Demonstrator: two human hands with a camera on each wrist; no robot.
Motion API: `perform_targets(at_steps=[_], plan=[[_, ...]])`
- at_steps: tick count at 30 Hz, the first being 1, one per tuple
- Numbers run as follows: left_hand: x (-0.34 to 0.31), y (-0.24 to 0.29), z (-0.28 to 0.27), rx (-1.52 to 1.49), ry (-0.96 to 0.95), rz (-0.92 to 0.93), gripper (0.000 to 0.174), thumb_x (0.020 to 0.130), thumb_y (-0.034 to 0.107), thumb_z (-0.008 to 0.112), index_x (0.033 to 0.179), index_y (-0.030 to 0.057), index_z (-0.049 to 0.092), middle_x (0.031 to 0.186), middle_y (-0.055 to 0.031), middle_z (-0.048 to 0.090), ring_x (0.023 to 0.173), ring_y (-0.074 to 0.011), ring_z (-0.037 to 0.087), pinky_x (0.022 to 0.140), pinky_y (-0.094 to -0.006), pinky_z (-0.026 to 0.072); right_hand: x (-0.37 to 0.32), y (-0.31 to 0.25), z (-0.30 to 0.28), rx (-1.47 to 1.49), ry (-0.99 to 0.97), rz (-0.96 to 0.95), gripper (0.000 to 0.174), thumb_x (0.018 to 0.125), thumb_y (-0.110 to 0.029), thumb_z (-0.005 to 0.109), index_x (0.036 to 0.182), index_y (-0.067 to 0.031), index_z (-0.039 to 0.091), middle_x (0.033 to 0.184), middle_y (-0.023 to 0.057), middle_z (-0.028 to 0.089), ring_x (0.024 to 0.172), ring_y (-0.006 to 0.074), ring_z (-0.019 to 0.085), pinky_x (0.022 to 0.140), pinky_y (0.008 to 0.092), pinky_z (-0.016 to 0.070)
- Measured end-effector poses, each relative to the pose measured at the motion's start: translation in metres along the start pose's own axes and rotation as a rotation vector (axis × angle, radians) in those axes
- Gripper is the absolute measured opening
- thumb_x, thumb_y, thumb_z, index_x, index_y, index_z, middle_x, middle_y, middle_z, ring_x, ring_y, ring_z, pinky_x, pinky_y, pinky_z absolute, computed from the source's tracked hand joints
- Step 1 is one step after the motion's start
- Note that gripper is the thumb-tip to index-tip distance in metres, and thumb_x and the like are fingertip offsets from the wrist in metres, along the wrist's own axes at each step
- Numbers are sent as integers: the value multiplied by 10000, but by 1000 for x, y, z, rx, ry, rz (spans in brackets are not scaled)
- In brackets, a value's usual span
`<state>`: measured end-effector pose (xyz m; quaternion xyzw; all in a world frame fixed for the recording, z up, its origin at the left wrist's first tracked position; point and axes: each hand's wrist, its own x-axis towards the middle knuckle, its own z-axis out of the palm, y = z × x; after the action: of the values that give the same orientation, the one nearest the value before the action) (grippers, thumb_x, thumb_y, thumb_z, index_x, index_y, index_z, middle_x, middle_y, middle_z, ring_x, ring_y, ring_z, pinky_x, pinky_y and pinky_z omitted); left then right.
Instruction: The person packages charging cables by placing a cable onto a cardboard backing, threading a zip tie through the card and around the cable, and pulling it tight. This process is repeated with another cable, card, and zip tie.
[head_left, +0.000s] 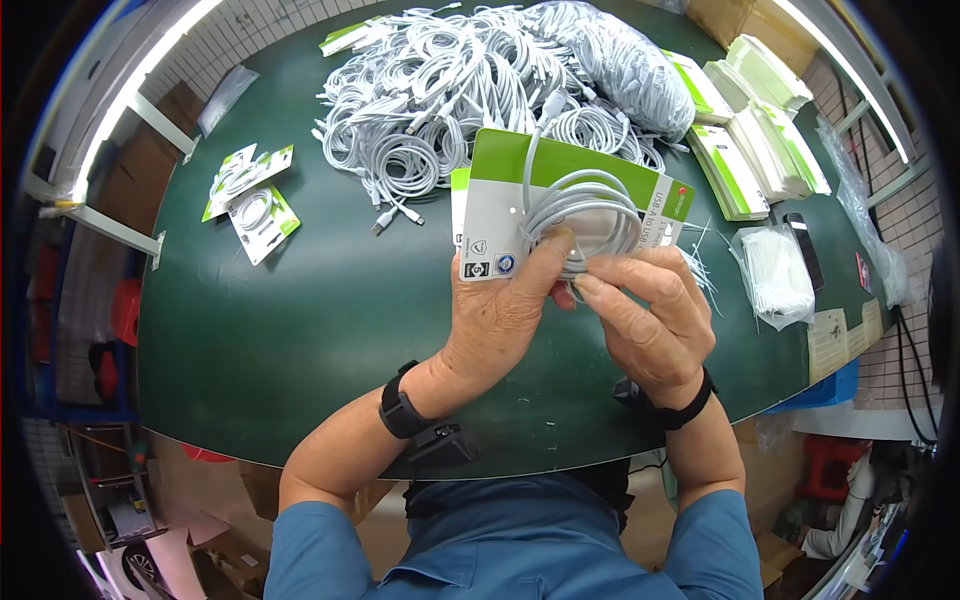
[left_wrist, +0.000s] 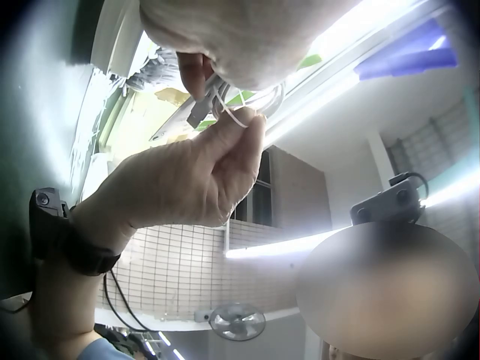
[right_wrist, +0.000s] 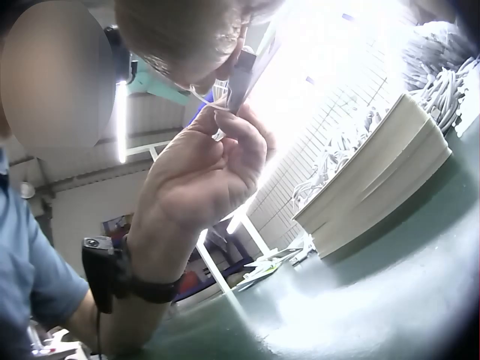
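Observation:
A green-and-white packaging card is held up over the table, with a coiled white USB cable lying against its front. My left hand grips the card from below, thumb on the coil and the other fingers hidden behind. At the coil's lower edge, my right hand pinches a thin white tie between thumb and forefinger. A grey cable plug hangs close to the fingertips in the left wrist view.
A large heap of white cables lies at the back, with a plastic bag of cables beside it. Stacked cards, a bag of white ties and a phone lie at right. Finished-looking carded cables lie at left.

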<state>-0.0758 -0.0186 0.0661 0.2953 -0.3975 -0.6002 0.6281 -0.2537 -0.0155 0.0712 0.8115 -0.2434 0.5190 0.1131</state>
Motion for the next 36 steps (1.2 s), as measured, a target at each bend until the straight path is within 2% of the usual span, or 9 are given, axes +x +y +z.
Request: perform_targets(at_steps=[8,20,23,25,27,29,32,36], plan=[[1,1,-5,53,-16,-14,204,1017,83,768,1179,-27,710,989,-92,765,729,-141,722,600,-284,591,0,-5,-1,-39,47,50,453,686,3,950,1108,-107,828,1051,42,804,838,215,700,669,326,545],[2,-4,-8,37,-52,-26,198,1020,95,770,1176,-16,721,1037,-79,765,758,-129,726,611,-281,599,-1,1,6,-6,33,68,388,702,37,903,1058,-87,808,999,69,802,751,213,656,625,316,520],[-1,0,-9,244,-135,29,169,1026,100,766,1152,-11,748,1007,-62,768,771,-112,733,623,-264,600,1,1,6,31,24,136,345,731,62,882,1037,-66,786,984,87,799,714,230,667,619,330,531],[-1,-2,-9,307,-139,150,156,1031,100,760,1144,-8,760,981,-52,769,773,-100,733,628,-253,599,4,1,8,67,28,155,324,763,87,858,1044,-50,770,965,98,793,718,241,724,601,342,550],[0,-1,-6,292,-109,155,153,1034,100,757,1144,-7,765,961,-45,768,769,-92,728,632,-247,598,4,1,9,65,14,172,328,770,90,857,1055,-48,770,960,99,791,735,242,752,593,342,558],[-1,2,-2,197,-46,42,158,1034,100,758,1150,-9,761,947,-41,765,760,-88,718,635,-245,597,3,2,9,11,-11,124,301,790,49,852,1062,-50,770,970,90,794,728,224,760,576,327,557],[1,0,-5,124,-38,5,166,1036,104,759,1156,-12,757,943,-40,759,745,-89,705,634,-251,595,1,1,8,-17,-43,98,277,790,6,844,1049,-53,766,996,81,804,713,211,755,575,329,555],[2,-2,-8,105,-52,-13,174,1039,113,761,1160,-11,749,947,-40,756,746,-92,700,619,-255,585,5,1,4,-23,-97,123,298,759,16,836,1037,-63,763,974,63,780,701,221,741,572,339,555]])
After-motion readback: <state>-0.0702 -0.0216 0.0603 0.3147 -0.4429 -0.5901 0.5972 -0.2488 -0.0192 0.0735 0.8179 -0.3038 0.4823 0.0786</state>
